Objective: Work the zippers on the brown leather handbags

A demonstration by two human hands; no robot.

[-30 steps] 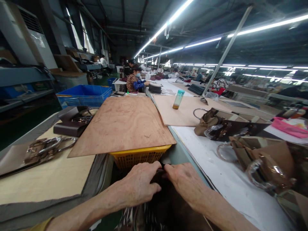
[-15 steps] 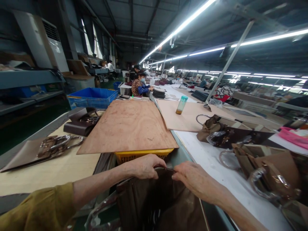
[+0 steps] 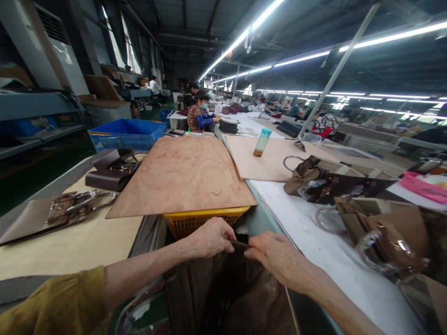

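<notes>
Long workroom under strip lights (image 3: pixel 240 41); white-topped table (image 3: pixel 314 237) on the right, pale-topped table (image 3: pixel 80 242) on the left. Left hand (image 3: pixel 211 238): I read thumb and fingers pinching the rim of the brown bag (image 3: pixel 261 298). Right hand (image 3: pixel 275 251): pinching that same rim, just beside the left. Bag sits between the tables' inner edges, short of the yellow basket (image 3: pixel 206 218); underside out of frame, support cannot be told. Step in hand, my judgement: straightening the rim. Next move, I judge, calls for level grips and light tension. A plastic-wrapped handle (image 3: pixel 130 309) loops at the bag's left. Farther out: plywood board (image 3: pixel 185 177) over the basket; handbag (image 3: pixel 412 223) toward the white-topped table's right edge.
</notes>
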